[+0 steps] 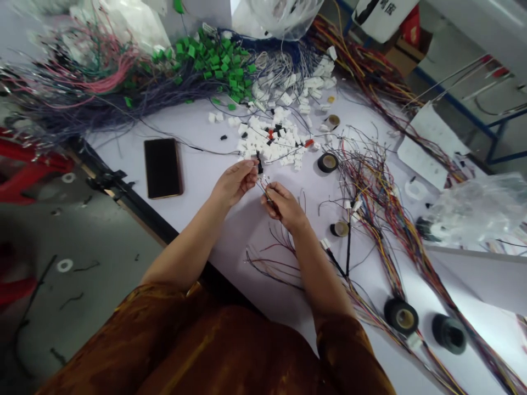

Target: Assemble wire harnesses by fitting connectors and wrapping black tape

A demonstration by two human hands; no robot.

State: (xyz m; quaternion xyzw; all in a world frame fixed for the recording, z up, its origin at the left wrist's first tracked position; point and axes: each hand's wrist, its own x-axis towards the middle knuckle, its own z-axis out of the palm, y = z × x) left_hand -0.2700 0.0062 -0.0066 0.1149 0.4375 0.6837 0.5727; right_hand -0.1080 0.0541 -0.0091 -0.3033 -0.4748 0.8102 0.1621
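My left hand [239,182] is closed in a pinch, with a small black connector [259,162] at its fingertips. Thin wires [263,180] with bare metal ends rise from my right hand [285,206], whose fingers are wrapped round them. Both hands are close together over the table, the wire ends lying between them near the black connector. Just beyond is a heap of white connectors [284,151] with a few black and red pieces among them. How the wires sit inside the right fist is hidden.
A dark phone [163,168] lies to the left. Green connectors [214,60] on purple wires fill the back. Right of my hands are a black tape roll [328,162], wire bundles [382,208], another tape roll [401,317] and a plastic bag [486,211]. The table edge [135,211] runs at left.
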